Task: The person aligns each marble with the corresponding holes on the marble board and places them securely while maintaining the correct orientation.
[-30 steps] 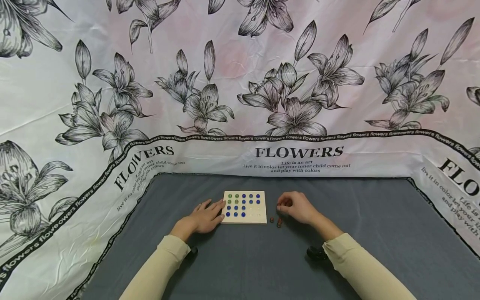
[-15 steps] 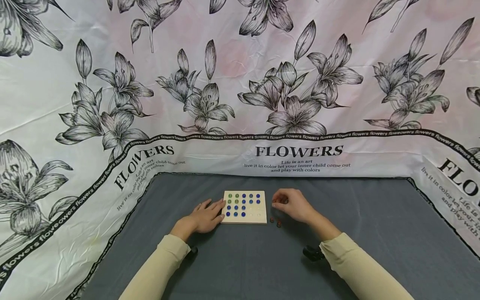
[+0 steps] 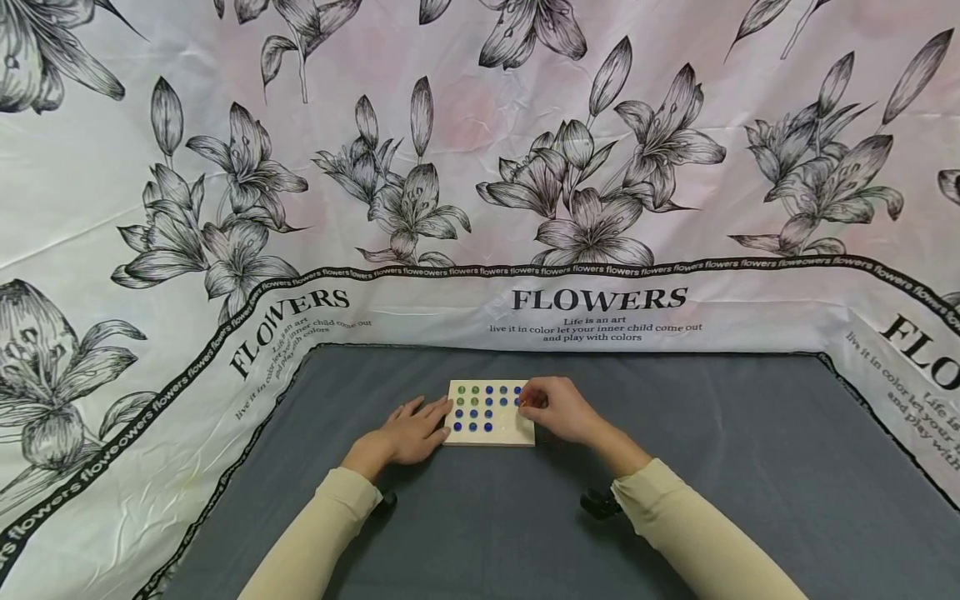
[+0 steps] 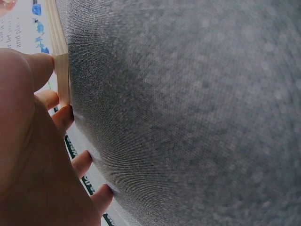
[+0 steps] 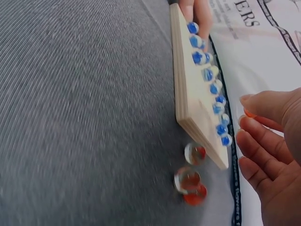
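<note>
A pale wooden board (image 3: 506, 435) lies flat on the grey cloth, with marbles seated in rows of hollows. Green marbles (image 3: 461, 390) fill its far left corner; blue marbles (image 3: 488, 427) take up the other filled hollows. My left hand (image 3: 405, 435) rests at the board's left side, fingers spread and its thumb against the edge. Over the right part of the board, my right hand (image 3: 564, 410) pinches an orange-red marble (image 5: 249, 113) between thumb and forefinger, mostly covered by them. The hollows at the board's near right hold no marbles.
Beside the board's right edge, three loose red-and-clear marbles sit on the cloth, among them one nearest the board (image 5: 194, 153) and a lower red one (image 5: 195, 194). A flower-printed curtain (image 3: 480, 192) rises behind the grey cloth (image 3: 480, 517).
My right hand has travelled left from beside the loose marbles to above the board's right part, carrying the pinched marble. My left hand has kept its place.
</note>
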`<action>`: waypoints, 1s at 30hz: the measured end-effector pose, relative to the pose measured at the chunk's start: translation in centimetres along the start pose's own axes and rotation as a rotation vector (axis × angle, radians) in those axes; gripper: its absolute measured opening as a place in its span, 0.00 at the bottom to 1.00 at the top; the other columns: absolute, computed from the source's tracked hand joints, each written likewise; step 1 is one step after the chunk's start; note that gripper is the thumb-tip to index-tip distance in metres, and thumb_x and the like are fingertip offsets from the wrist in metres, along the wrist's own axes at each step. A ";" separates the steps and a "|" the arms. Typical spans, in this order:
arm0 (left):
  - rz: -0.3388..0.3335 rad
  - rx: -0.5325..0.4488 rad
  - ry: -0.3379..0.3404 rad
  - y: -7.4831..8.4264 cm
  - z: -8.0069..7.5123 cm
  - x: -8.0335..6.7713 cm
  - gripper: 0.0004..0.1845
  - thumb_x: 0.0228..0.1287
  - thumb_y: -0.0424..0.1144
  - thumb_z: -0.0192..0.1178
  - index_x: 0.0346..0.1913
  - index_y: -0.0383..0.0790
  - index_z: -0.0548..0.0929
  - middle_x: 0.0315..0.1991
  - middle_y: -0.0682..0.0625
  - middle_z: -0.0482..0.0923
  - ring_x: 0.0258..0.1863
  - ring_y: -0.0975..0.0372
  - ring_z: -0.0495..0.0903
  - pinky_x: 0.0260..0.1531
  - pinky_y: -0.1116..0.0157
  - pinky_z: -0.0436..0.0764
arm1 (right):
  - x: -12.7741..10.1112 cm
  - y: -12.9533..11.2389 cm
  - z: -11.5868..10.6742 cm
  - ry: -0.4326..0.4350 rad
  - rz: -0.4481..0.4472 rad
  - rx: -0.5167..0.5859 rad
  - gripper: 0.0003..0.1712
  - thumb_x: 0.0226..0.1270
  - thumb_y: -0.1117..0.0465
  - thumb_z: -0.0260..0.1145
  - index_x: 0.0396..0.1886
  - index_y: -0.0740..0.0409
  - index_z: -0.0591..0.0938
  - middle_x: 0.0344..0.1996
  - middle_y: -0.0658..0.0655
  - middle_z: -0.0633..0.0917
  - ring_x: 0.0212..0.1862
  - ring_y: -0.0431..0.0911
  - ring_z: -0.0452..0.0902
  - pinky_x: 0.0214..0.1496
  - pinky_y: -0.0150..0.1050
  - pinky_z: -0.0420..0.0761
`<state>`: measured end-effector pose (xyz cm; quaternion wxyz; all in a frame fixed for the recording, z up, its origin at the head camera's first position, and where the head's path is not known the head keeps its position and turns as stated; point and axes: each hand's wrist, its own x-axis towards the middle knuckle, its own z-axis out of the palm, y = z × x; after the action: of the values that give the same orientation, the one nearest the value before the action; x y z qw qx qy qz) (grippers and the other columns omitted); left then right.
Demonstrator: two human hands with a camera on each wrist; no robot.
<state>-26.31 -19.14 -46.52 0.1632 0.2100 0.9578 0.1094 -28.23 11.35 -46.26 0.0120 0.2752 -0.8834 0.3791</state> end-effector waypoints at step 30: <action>-0.017 0.007 -0.004 0.1 -0.1 0.3 0.31 0.84 0.54 0.40 0.83 0.51 0.53 0.83 0.53 0.49 0.82 0.45 0.44 0.77 0.39 0.46 | 1.8 -0.5 3.0 0.000 0.076 -0.039 0.02 0.63 0.68 0.75 0.32 0.60 0.88 0.27 0.50 0.85 0.30 0.39 0.77 0.34 0.36 0.79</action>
<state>-26.55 -18.91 -46.46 0.1651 0.2027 0.9596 0.1041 -28.93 8.19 -47.59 0.0031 0.2413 -0.9005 0.3617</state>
